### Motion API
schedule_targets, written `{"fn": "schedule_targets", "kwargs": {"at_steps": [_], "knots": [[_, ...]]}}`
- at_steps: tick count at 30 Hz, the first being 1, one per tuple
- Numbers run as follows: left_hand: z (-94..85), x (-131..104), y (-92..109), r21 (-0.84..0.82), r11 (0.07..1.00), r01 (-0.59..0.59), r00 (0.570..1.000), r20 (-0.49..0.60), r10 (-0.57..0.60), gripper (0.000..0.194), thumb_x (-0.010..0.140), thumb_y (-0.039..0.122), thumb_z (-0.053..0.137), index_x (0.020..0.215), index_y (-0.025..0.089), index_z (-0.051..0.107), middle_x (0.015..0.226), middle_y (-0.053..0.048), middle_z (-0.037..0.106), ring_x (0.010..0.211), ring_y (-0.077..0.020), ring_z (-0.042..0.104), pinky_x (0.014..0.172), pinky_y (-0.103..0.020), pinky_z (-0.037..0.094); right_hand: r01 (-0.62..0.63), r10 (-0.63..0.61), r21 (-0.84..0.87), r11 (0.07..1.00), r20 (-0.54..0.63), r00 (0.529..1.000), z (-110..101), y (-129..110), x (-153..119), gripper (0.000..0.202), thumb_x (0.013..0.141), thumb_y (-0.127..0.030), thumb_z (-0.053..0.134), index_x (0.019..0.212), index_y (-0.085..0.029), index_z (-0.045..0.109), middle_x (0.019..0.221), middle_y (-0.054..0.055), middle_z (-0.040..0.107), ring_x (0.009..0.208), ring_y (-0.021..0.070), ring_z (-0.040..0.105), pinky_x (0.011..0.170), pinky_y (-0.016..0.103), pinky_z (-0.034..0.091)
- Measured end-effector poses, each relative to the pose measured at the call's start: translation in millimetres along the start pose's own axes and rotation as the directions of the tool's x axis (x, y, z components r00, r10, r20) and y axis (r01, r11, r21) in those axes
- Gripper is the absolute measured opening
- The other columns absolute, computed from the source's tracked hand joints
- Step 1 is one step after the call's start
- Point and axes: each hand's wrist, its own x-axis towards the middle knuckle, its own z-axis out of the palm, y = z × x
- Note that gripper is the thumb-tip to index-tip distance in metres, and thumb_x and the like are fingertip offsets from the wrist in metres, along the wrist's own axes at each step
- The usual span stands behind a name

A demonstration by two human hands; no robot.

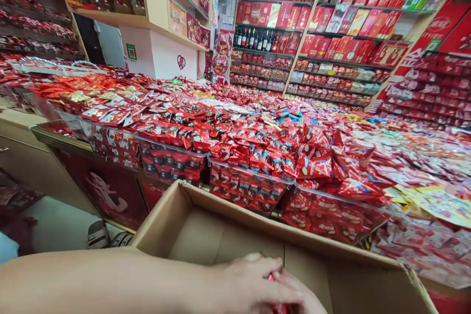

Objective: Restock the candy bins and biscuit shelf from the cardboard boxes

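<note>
My left hand (257, 279) reaches in from the left over an open cardboard box (231, 211), its forearm crossing the near side. The fingers are curled around something red, a small red packet (271, 277) of which only bits show. Close against it at the bottom edge is my right hand (303, 297), mostly cut off and overlapped, its fingers not clear. Both hands are smeared by motion. Bare brown cardboard shows on the box's bottom and walls around them.
Beyond the box, clear plastic bins (172, 159) hold heaps of red-wrapped snacks (327, 162). Yellow packets (434, 201) lie at right. Shelves (272, 24) of bottles and red gift boxes line the back. Someone's striped sandals (97, 234) show on the floor at left.
</note>
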Motion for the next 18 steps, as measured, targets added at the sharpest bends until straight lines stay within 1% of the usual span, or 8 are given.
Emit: {"fn": "schedule_targets", "kwargs": {"at_steps": [1,3,5,7,9,12,15,18], "knots": [[-7.7,0.4,4.2,-0.005,0.998,-0.061,0.998,-0.005,0.061,0.039,0.082,0.024,0.045,0.121,0.027,0.048,0.121,-0.01,0.048,0.11,-0.025,0.046,0.092,-0.033,0.035,0.011,-0.011,0.031,0.999,-0.014,1.0,2.7,-0.6,-4.1,0.024,0.056,-0.02,0.076,0.078,-0.019,0.067,0.078,0.003,0.071,0.07,0.0154,0.064,0.067,0.026,0.048],[-20.1,2.7,10.2,-0.021,0.988,-0.151,0.987,-0.054,0.15,0.037,0.081,0.011,0.041,0.113,0.022,0.056,0.111,-0.009,0.055,0.103,-0.0197,0.05,0.091,-0.026,0.036,0.058,-0.055,0.098,0.993,-0.04,0.998,7.3,-3.0,-12.9,0.024,0.06,-0.015,0.073,0.082,-0.019,0.066,0.08,0.002,0.07,0.068,0.0124,0.063,0.066,0.025,0.048],[-26.0,5.9,12.3,-0.067,0.984,-0.165,0.982,-0.101,0.158,0.034,0.08,0.007,0.039,0.106,0.016,0.059,0.102,-0.009,0.059,0.096,-0.0168,0.053,0.086,-0.022,0.039,0.093,-0.087,0.137,0.986,-0.048,0.995,10.5,-5.9,-20.1,0.022,0.062,-0.014,0.071,0.083,-0.017,0.065,0.079,0.002,0.069,0.067,0.0106,0.062,0.065,0.024,0.049],[-26.2,8.6,12.7,-0.146,0.985,-0.092,0.988,-0.14,0.071,0.029,0.08,0.008,0.042,0.101,0.014,0.061,0.097,-0.008,0.061,0.092,-0.016,0.055,0.084,-0.023,0.04,0.097,-0.091,0.129,0.987,-0.055,0.994,12.0,-8.3,-24.9,0.018,0.065,-0.016,0.07,0.082,-0.015,0.064,0.079,0.002,0.069,0.067,0.0104,0.061,0.063,0.024,0.049],[-24.3,10.2,13.9,-0.264,0.964,0.028,0.982,-0.171,-0.075,0.023,0.08,0.014,0.045,0.096,0.015,0.061,0.094,-0.006,0.062,0.088,-0.0158,0.056,0.081,-0.024,0.042,0.092,-0.089,0.075,0.993,-0.044,0.995,12.2,-9.9,-27.7,0.02,0.068,-0.02,0.068,0.087,-0.016,0.063,0.078,0.002,0.068,0.065,0.0102,0.061,0.058,0.022,0.048],[-23.5,11.7,17.5,-0.525,0.836,0.158,0.947,-0.16,-0.279,0.018,0.08,0.022,0.047,0.092,0.015,0.057,0.084,-0.004,0.062,0.074,-0.0137,0.057,0.069,-0.024,0.045,0.128,-0.128,-0.044,0.991,-0.002,0.992,10.9,-11.4,-30.1,0.026,0.068,-0.023,0.068,0.092,-0.016,0.06,0.075,0.003,0.067,0.059,0.009,0.058,0.05,0.018,0.044],[-26.5,13.5,19.9,-0.673,0.717,0.181,0.919,-0.145,-0.368,0.019,0.075,0.028,0.054,0.087,0.013,0.053,0.078,-0.003,0.059,0.07,-0.0127,0.055,0.066,-0.024,0.045,0.158,-0.166,-0.139,0.978,-0.045,0.985,9.2,-12.7,-32.0,0.024,0.063,-0.022,0.071,0.082,-0.016,0.058,0.068,0.002,0.065,0.051,0.0069,0.053,0.047,0.016,0.041],[-28.8,15.1,19.1,-0.706,0.683,0.19,0.908,-0.138,-0.396,0.023,0.071,0.033,0.059,0.082,0.013,0.052,0.072,-0.001,0.057,0.067,-0.0116,0.052,0.065,-0.025,0.042,0.222,-0.257,-0.272,0.936,-0.098,0.961,8.8,-13.7,-33.9,0.025,0.062,-0.029,0.072,0.074,-0.015,0.056,0.054,-0.003,0.056,0.042,0.0024,0.043,0.04,0.012,0.033]]}}
